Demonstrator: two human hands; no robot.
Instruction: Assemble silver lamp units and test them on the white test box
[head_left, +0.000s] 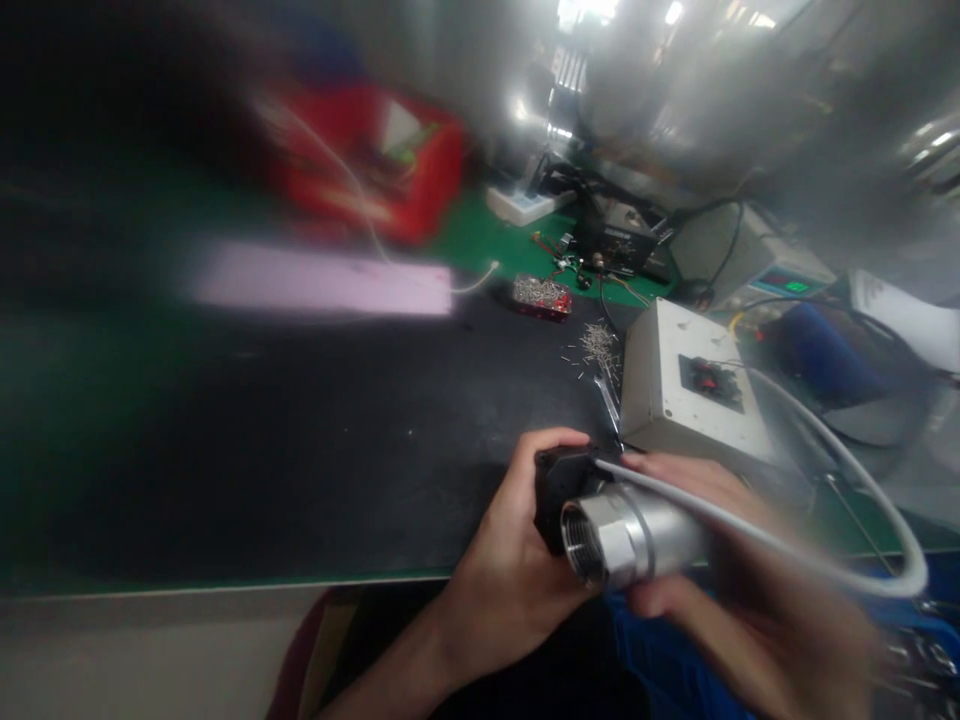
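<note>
Both hands hold one part over the bench's near edge. It is a silver metal cylinder point(637, 535) with a threaded opening, joined to a black square block point(559, 480). A grey cable point(825, 560) runs from it and loops to the right. My left hand point(510, 560) is wrapped round the black block from the left. My right hand point(735, 590), blurred by motion, grips the cylinder's body from the right.
A white box point(690, 390) with a black and red socket stands just behind the hands. Loose small pins point(600, 345) and a red tray of them point(541, 296) lie on the black mat point(337, 440). A red bin point(375, 160), a pink sheet point(322, 285) and instruments sit farther back.
</note>
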